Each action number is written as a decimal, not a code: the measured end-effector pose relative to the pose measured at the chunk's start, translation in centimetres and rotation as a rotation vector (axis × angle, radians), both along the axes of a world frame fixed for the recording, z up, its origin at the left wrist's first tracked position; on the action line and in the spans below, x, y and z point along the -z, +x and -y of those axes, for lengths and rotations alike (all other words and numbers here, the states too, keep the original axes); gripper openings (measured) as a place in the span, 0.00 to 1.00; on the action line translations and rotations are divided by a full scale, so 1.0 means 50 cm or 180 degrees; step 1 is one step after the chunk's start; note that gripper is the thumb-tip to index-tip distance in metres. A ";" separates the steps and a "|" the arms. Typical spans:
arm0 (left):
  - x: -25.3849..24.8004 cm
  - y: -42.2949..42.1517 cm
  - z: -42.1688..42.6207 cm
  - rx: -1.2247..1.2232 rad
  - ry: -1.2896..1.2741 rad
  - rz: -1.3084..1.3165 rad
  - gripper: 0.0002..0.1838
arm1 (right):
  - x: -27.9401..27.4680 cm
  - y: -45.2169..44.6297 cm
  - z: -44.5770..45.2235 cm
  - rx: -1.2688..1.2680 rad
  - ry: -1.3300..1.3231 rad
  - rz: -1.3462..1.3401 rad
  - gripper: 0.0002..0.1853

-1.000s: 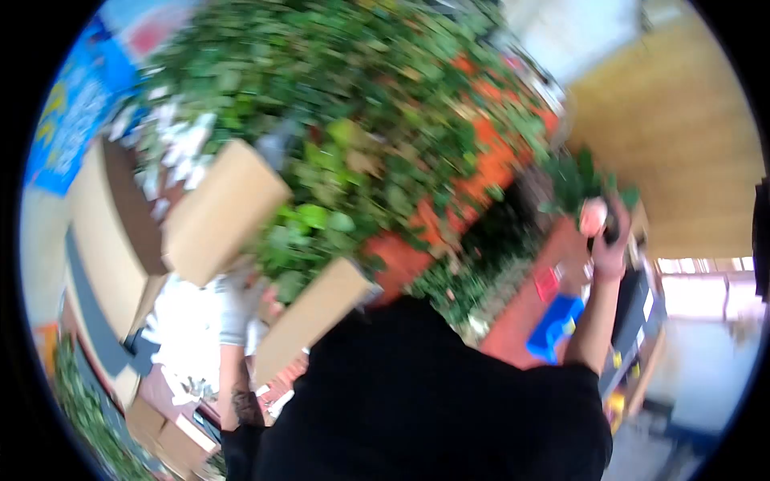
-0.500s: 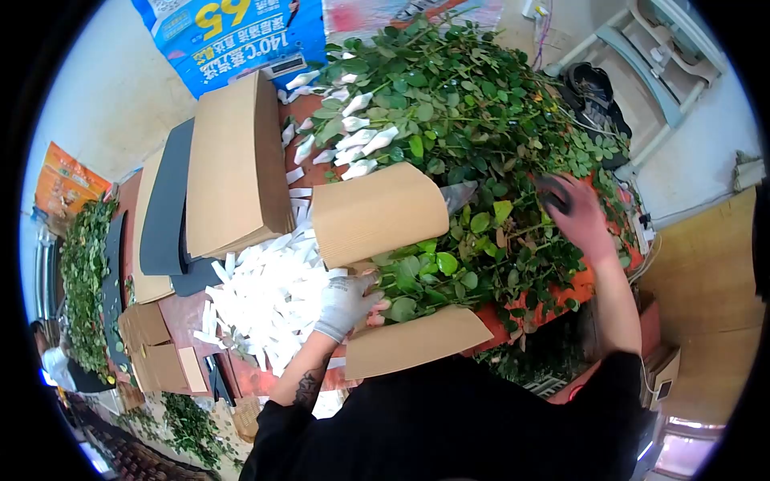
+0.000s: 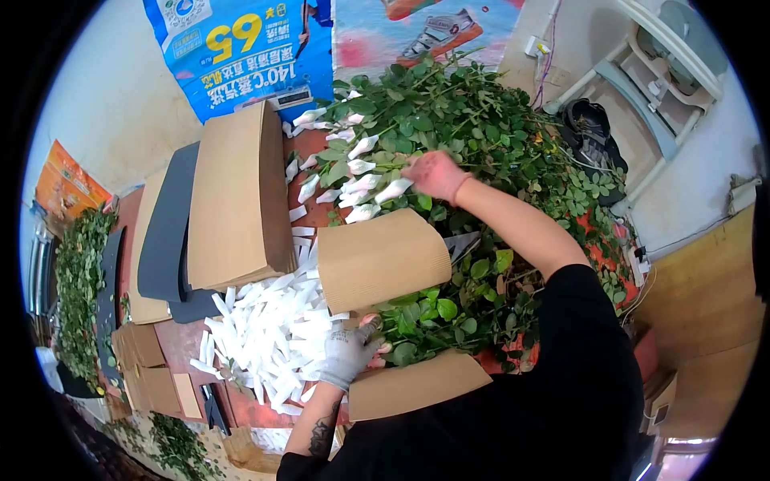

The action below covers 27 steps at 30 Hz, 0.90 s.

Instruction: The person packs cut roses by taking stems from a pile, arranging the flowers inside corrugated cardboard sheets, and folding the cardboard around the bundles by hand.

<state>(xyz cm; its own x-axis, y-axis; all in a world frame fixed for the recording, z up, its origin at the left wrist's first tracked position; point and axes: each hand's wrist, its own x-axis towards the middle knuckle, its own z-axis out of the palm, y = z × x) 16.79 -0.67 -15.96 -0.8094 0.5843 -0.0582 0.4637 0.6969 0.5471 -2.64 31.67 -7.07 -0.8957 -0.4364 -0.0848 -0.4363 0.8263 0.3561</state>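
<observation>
My left hand [image 3: 346,354], in a pale glove, rests with curled fingers at the left end of a leafy rose bunch [image 3: 413,325]. What lies between those fingers is hidden. Corrugated cardboard [image 3: 385,260] arches over the far side of this bunch, and a second cardboard flap [image 3: 421,385] lies along its near side. Farther back, my right hand [image 3: 439,176] is closed around a rose stem among the white-sleeved buds. One such bud [image 3: 393,191] sits just left of its fingers. The fingertips are partly turned away from view.
A big heap of leafy rose stems [image 3: 497,120] covers the back right. White foam sleeves [image 3: 265,337] are piled left of my left hand. Stacked brown cardboard [image 3: 233,192] and dark sheets [image 3: 167,232] stand at the left. A black stapler-like tool [image 3: 213,409] lies near the front edge.
My right hand has swung left from the right side of the leaf heap to the white-sleeved buds and closed there. My left hand stays at the bunch, and the view has tilted up slightly.
</observation>
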 end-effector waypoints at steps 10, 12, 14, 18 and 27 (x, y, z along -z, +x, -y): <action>-0.012 -0.008 0.003 0.0064 0.0157 0.0287 0.20 | -0.425 0.064 -0.302 0.0558 -0.3520 -0.4225 0.12; 0.024 -0.008 0.006 0.0071 0.0541 0.0326 0.20 | -0.490 0.087 -0.361 0.0052 -0.4623 -0.4111 0.11; 0.020 -0.010 0.007 0.0083 0.0179 0.0150 0.20 | -0.546 0.136 -0.398 -0.0504 -0.5702 -0.3810 0.10; -0.010 -0.010 -0.003 0.0310 -0.0141 -0.0422 0.20 | -0.618 0.267 -0.388 -0.0599 -0.5285 -0.4361 0.11; -0.004 -0.014 0.008 0.0822 0.0198 -0.0966 0.24 | -0.400 0.435 -0.016 -0.0840 -0.0316 -0.2219 0.16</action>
<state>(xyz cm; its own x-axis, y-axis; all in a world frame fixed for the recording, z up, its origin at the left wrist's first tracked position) 16.09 -1.05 -15.75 -0.6104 0.7657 0.2028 0.7664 0.5061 0.3956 19.09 32.48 12.93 -0.5920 -0.6200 0.5149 -0.3249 0.7683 0.5516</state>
